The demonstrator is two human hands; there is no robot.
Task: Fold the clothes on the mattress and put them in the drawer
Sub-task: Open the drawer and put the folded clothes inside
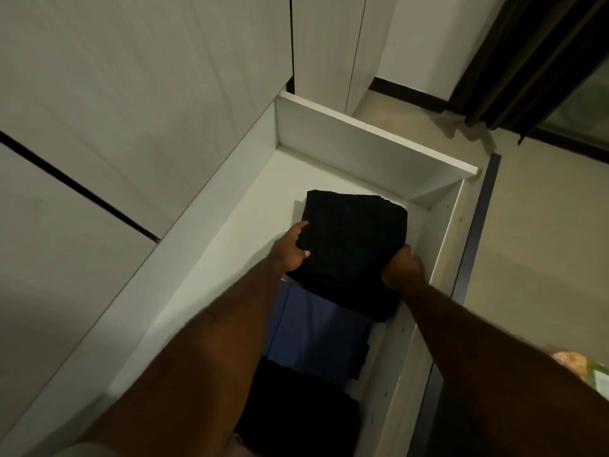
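- Placing step, I judge: the folded black garment is inside the drawer, centre of frame.
- My left grip pinches its left edge; my right grip curls round its right edge, by the drawer wall.
- Next: settle it flat, then release.
- Its near edge overlaps a blue garment; a dark garment lies lower still.

plain black folded garment, solid blue folded garment, white drawer, dark curtain.
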